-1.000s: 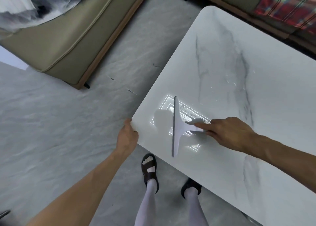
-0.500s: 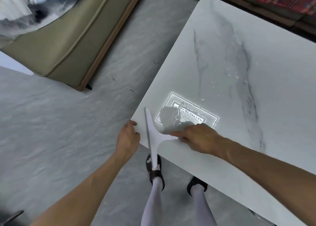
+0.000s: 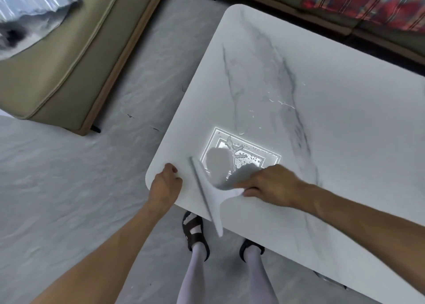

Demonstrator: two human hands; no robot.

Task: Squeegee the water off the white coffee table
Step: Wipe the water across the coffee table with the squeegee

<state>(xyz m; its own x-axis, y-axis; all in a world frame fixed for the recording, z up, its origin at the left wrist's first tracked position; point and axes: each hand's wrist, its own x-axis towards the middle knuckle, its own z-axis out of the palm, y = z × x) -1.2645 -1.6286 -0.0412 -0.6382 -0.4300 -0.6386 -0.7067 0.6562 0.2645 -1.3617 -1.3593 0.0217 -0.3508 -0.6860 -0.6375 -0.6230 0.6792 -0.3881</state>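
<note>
Right hand (image 3: 273,185) pinches handle of white plastic squeegee (image 3: 210,196), fingers curled round it. Left hand (image 3: 165,185) grips rounded near corner of white grey-veined marble-look coffee table (image 3: 345,142), thumb on top, fingers hidden under edge. Squeegee blade lies on tabletop between hands, just beside left hand, lower end overhanging near edge. Water puddle (image 3: 241,160) sits just beyond right hand, inside bright rectangular reflection; scattered droplets (image 3: 279,101) farther out. Beige sofa (image 3: 57,62), red plaid blanket (image 3: 368,2), grey floor (image 3: 57,188), black sandals (image 3: 195,231) around table.

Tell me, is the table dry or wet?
Wet. Droplets and a small puddle glisten on the white coffee table, past the squeegee that the right hand holds by the near corner.
</note>
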